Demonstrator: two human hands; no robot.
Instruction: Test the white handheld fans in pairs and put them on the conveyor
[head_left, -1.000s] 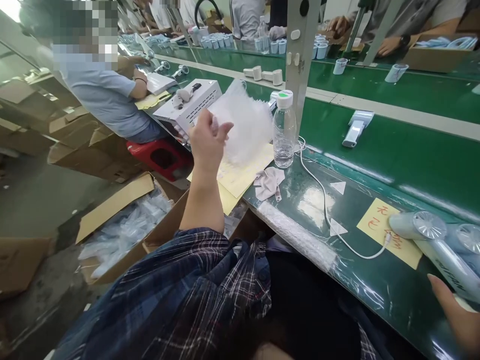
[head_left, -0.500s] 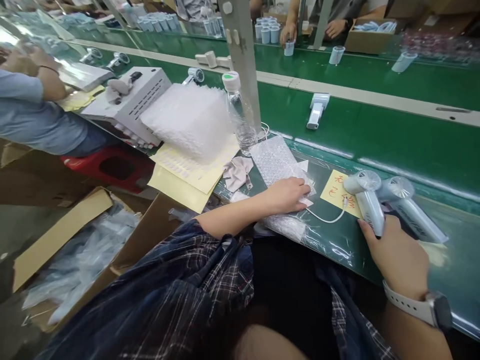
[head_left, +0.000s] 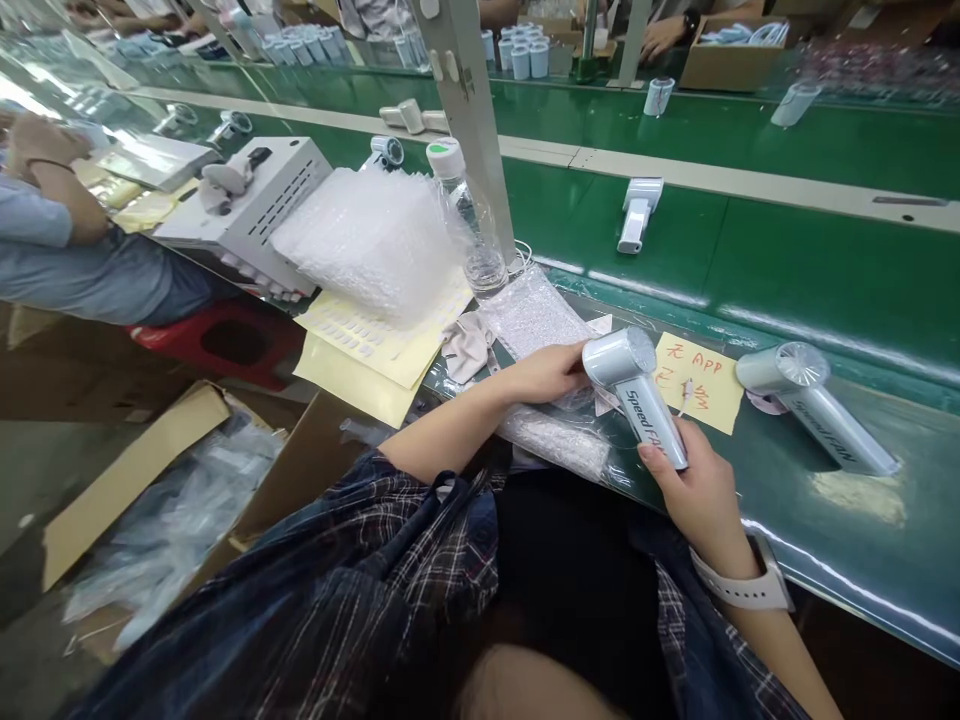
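Green conveyor bench (head_left: 787,270) (glossy), factory line, cardboard boxes (head_left: 127,470)

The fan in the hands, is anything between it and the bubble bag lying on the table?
Nothing visible. The right hand holds the handheld fan by its handle, the left hand touches its head, and the bubble bag lies just beside them.

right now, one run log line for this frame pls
left hand: touching fan head, on bubble-wrap bag | right hand: gripping handheld fan handle | second fan: lying on green bench | yellow note: between fans
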